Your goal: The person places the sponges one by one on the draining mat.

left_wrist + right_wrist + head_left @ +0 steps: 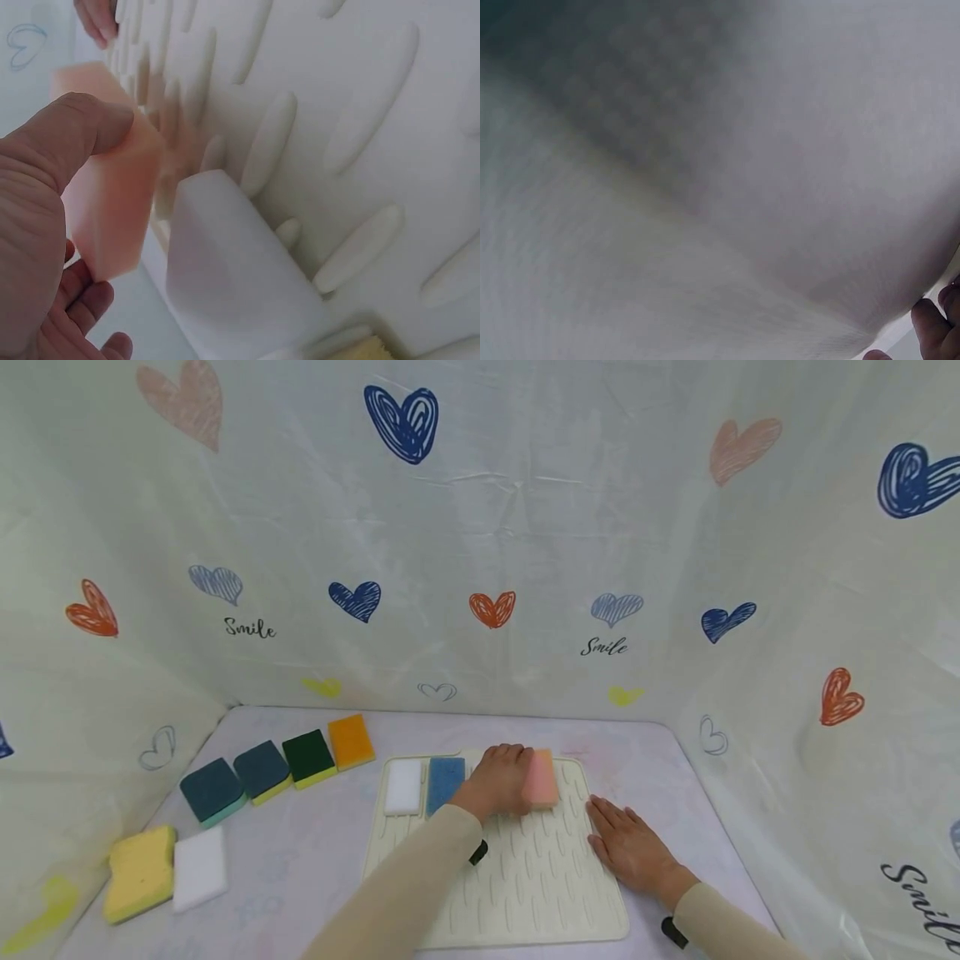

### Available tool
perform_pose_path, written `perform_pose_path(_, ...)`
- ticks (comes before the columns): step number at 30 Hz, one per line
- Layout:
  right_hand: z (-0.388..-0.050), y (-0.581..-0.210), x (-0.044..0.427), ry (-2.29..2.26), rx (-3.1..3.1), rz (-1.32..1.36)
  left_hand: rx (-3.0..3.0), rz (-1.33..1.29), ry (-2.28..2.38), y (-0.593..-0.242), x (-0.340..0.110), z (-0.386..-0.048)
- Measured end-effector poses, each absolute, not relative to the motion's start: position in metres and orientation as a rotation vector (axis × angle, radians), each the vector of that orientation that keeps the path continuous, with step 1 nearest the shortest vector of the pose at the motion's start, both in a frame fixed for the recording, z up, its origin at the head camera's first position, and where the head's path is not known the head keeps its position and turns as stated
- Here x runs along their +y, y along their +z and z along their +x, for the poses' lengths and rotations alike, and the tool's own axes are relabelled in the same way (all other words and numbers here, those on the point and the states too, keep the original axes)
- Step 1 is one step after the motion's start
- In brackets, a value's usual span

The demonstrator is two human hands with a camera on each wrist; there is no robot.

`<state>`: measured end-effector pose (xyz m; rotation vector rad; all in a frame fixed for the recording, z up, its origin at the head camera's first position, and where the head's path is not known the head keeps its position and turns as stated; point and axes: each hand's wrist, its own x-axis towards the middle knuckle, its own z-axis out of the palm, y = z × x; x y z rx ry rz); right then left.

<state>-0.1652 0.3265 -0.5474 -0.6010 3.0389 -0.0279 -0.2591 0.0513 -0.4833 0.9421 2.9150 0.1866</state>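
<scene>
My left hand (498,782) pinches a pink sponge (542,778) over the far right part of a cream ridged mat (528,893). Up close in the left wrist view, the thumb presses one side of the pink sponge, with fingertips at its lower end. Beside it a white sponge (229,255) lies on the mat, mostly hidden by the hand in the head view. Further left on the mat lie a blue sponge (446,781) and another white sponge (403,787). My right hand (630,843) rests with extended fingers at the mat's right edge, holding nothing.
Left of the mat is a slanted row: an orange sponge (351,742), a dark green-and-yellow sponge (309,757) and two dark blue-topped sponges (262,768). Nearer lie a yellow sponge (140,872) and a white sponge (200,867). A heart-printed curtain (540,543) encloses the table.
</scene>
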Motion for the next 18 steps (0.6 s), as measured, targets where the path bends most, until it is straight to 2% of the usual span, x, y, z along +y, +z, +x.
perform_pose_path(18, -0.164, -0.550, 0.327, -0.007, 3.057, -0.605, 2.925, 0.926, 0.092, -0.499, 0.052, -0.259)
